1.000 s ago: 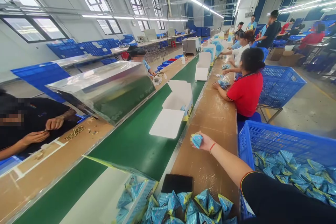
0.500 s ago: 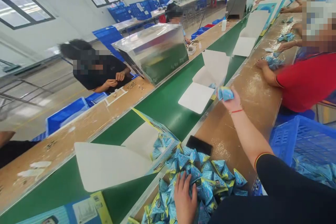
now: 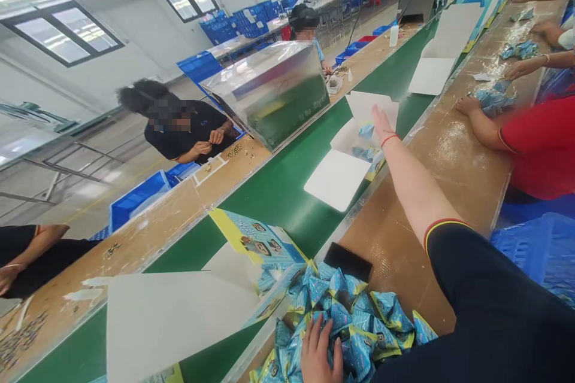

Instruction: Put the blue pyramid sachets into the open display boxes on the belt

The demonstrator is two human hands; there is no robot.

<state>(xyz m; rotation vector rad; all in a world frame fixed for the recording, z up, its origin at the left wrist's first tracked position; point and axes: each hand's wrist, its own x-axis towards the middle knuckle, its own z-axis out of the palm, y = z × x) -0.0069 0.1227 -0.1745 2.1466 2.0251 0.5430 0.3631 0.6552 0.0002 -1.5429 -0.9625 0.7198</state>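
My left hand (image 3: 320, 350) lies with its fingers spread on a heap of blue-and-yellow pyramid-shaped packets (image 3: 359, 335) at the table's inner edge. Far forward, my right hand (image 3: 381, 122) is stretched over an open white-lined carton (image 3: 339, 176) on the green conveyor belt. Its fingers are extended, and one blue packet (image 3: 366, 130) shows just beside them, apart from the hand. More packets (image 3: 362, 153) lie inside that carton. Nearer to me stands another open carton (image 3: 179, 311) with blue packets (image 3: 269, 278) in it, its printed flap raised.
A black phone (image 3: 348, 261) lies on the brown table (image 3: 404, 239) beyond the heap. A blue crate (image 3: 539, 251) stands at the right. Co-workers sit along both sides of the belt (image 3: 269, 191). A large shiny box (image 3: 274, 93) stands across it.
My right hand has reached farther forward over the far carton and let go of the packet it held. My left hand stays on the heap. The view has shifted slightly.
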